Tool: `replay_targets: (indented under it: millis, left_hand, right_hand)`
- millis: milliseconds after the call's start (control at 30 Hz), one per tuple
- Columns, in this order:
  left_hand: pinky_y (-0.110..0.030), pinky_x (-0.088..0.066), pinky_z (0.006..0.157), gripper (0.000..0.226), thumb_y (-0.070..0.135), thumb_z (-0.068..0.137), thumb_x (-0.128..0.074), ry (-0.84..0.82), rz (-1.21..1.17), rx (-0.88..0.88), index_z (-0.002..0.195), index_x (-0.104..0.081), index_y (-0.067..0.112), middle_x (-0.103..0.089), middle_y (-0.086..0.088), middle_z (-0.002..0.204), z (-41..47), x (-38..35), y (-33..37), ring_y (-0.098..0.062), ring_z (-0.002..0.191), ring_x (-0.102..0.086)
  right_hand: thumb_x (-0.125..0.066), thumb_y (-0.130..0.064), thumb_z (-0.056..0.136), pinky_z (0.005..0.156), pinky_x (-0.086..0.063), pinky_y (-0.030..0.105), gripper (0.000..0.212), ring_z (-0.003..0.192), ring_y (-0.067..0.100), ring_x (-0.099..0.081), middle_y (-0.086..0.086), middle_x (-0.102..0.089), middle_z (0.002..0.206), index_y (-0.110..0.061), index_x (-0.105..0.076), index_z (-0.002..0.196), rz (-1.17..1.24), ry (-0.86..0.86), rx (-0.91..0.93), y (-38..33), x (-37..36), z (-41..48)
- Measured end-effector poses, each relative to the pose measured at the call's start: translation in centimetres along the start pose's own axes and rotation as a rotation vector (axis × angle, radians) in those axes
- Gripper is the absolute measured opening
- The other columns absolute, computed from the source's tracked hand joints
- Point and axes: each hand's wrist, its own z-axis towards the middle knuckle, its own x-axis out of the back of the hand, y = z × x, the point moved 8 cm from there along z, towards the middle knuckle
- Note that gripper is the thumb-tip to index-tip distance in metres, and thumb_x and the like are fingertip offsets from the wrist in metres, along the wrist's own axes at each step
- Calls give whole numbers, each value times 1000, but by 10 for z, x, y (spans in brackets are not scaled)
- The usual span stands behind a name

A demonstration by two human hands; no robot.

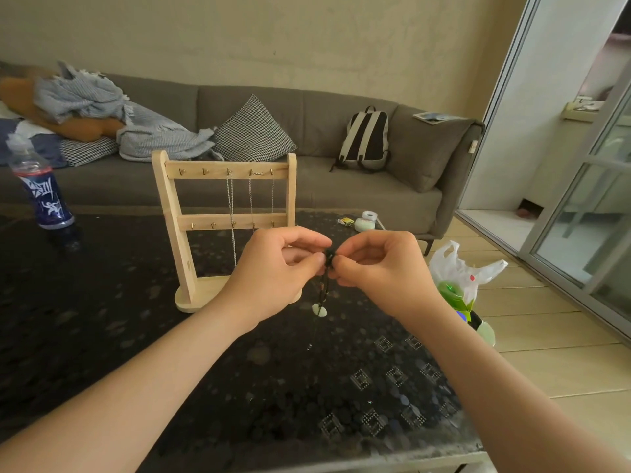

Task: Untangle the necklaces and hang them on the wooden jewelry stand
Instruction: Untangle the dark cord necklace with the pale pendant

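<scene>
The dark, dot-patterned glass-topped table (102, 336) fills the lower half of the frame and serves as the work surface. On it, left of centre, stands the pale wooden two-rail jewelry stand (169, 213), turned to face the person so its small hooks are easy to reach. In front of the stand, at mid-frame, the left hand (273, 271) and right hand (379, 268) meet fingertip to fingertip. Each has its fingers curled and pinches the same dark bunch between thumb and forefinger, probably to pick a knot apart. Thin silver chains (231, 206) hang straight down from the right-hand hooks of the upper rail, so that part of the job looks done, while the two hooks at the rail's left are free. The black cord necklace (328, 259) is held up off the table between the hands, which lets its length drop freely below the knot. Its small pale green pendant (320, 310) dangles at the bottom, just above the table.
</scene>
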Motion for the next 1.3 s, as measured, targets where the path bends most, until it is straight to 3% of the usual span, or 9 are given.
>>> replay_targets:
  millis: [200, 267, 600, 767, 933, 1133, 1300]
  left_hand:
    - [-14, -58, 87, 22, 10, 92, -82, 25, 10, -18, 109, -82, 24, -82, 14, 95, 0, 2, 3, -1, 94, -77]
    - [-12, -58, 86, 21, 11, 90, -84, 41, 19, -34, 108, -83, 23, -82, 14, 95, 0, 3, 5, 0, 93, -77]
    - [-32, -66, 83, 19, 17, 87, -86, 38, 162, -161, 106, -82, 19, -80, 10, 93, -2, 3, 16, -7, 87, -77]
    - [-33, -64, 87, 20, 18, 102, -69, -4, 248, -210, 115, -80, 28, -76, 18, 101, 0, 2, 19, -6, 96, -73]
    - [-41, -62, 92, 18, 25, 104, -66, -94, 293, -148, 116, -78, 33, -74, 20, 104, 0, -3, 13, -5, 100, -71]
    - [-39, -64, 85, 7, 22, 98, -74, -109, 250, -119, 99, -81, 26, -78, 14, 88, -1, -1, 14, -8, 87, -75]
    - [-44, -66, 86, 13, 18, 102, -68, -152, 46, 108, 98, -80, 14, -80, 0, 83, -1, -4, 1, -17, 83, -78]
  right_hand:
    - [-82, -9, 89, 84, -66, 51, 4, 81, 27, -80, 6, -81, 82, -12, -79, 91, 10, -9, 21, 1, 2, 0]
    - [-80, -9, 91, 83, -66, 50, 2, 81, 27, -80, 6, -81, 83, -10, -79, 93, 16, -15, 19, 2, 1, 0]
    - [-69, -10, 101, 80, -67, 40, 15, 85, 24, -80, 9, -81, 82, -5, -82, 94, 69, -82, 24, 0, -1, -2]
    - [-70, -11, 102, 80, -67, 40, 12, 85, 23, -81, 9, -80, 85, -3, -80, 101, 32, -101, 62, 1, 2, 0]
    - [-67, -12, 104, 81, -67, 42, 13, 85, 22, -80, 7, -80, 87, -8, -79, 100, -19, -128, 61, 5, 0, 3]
    - [-68, -12, 103, 81, -67, 45, 14, 83, 20, -80, 2, -80, 85, -14, -81, 98, -108, -132, 106, 3, -1, 4]
    - [-69, -13, 103, 80, -66, 48, 13, 78, 19, -79, -1, -81, 84, -15, -81, 99, -153, -119, 148, -1, -4, 3]
